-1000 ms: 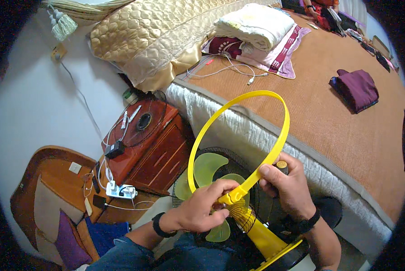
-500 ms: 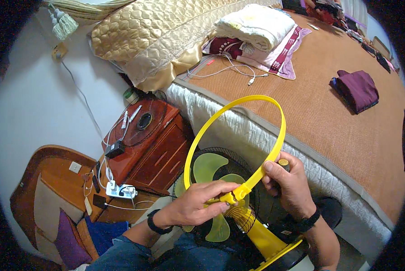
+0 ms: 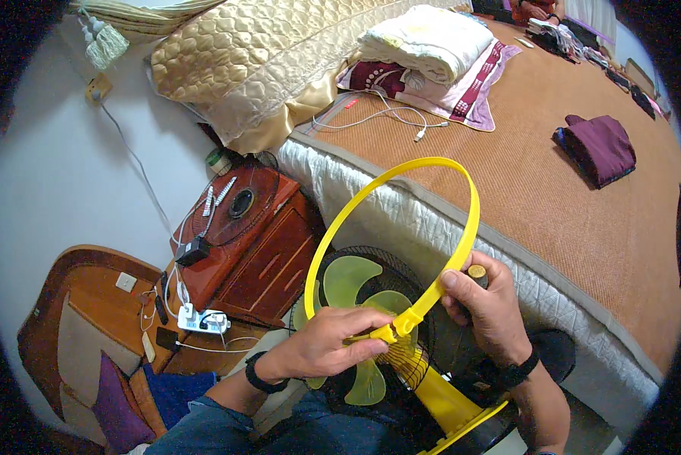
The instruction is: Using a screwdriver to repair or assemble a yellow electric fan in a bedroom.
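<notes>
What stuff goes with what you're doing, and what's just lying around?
Goes with it, it seems:
yellow ring, held
dark handle, held
green-bladed fan
probably the round wire grille

Just lying around:
folded maroon cloth
white cable
purple cushion
folded white quilt

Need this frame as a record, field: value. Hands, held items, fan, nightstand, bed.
left hand: grips the yellow ring at its clasp
right hand: pinches the ring's band; also holds a dark-handled tool
clasp: fastened or not, cannot tell
fan: translucent green blades, yellow stand, below the ring
nightstand: reddish-brown; round black wire guard on top
bed: brown mat, folded maroon cloth, white cable
</notes>
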Demonstrator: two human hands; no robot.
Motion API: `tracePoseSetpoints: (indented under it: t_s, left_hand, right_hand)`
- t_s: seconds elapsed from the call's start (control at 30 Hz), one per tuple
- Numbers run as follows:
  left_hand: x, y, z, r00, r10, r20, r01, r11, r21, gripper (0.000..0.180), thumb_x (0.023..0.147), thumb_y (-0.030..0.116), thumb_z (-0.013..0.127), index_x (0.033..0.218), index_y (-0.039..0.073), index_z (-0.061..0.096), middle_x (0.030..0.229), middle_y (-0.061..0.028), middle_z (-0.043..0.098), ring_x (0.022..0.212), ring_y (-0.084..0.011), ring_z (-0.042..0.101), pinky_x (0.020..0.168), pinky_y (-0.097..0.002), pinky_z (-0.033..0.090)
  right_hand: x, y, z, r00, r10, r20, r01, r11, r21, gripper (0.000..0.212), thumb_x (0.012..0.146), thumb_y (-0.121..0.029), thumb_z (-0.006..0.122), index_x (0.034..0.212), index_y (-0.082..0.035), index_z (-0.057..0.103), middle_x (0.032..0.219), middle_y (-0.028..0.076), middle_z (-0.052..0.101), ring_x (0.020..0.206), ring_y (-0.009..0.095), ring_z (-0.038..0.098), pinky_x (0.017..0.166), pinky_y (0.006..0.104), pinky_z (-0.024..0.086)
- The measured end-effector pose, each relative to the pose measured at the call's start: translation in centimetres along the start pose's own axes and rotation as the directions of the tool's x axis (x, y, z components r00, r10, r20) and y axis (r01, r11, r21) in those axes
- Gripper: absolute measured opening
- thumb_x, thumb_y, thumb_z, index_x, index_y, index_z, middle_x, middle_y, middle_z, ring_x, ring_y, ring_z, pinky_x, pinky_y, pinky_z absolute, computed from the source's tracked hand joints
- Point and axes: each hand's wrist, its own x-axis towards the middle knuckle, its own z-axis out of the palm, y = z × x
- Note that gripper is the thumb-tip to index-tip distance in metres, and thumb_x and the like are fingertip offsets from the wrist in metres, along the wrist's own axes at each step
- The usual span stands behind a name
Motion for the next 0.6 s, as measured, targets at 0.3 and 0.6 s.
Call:
tracePoseSetpoints:
  t_s: [0.3,0.6]
  left_hand:
    - [-0.31,-0.31,0.57,0.993,0.074,-0.092,-0.064,0.992,0.108,0.027,0.097,0.019,0.066,0.116,0.002,0.062,0.094,-0.0149,0.067,0.085,-0.0306,0.069,0.074,-0.0371,0.052]
    - [-0.59,0.02,0.48,0.989,0.067,-0.133,-0.055,0.994,0.092,0.027,0.096,0.017,0.068,0.118,0.003,0.062,0.093,-0.0139,0.068,0.082,-0.0285,0.071,0.071,-0.0355,0.053]
  right_hand:
    - [0.07,0.18,0.02,1.000,-0.029,0.006,0.029,1.000,0.000,0.016,0.096,-0.020,0.071,0.096,-0.005,0.065,0.075,0.000,0.065,0.059,0.005,0.057,0.051,0.0189,0.044]
    - [-0.33,-0.10,0.87,1.000,-0.007,-0.031,0.008,0.998,0.059,0.021,0.093,-0.025,0.073,0.095,-0.008,0.061,0.074,0.001,0.063,0.058,0.007,0.056,0.049,0.0201,0.040]
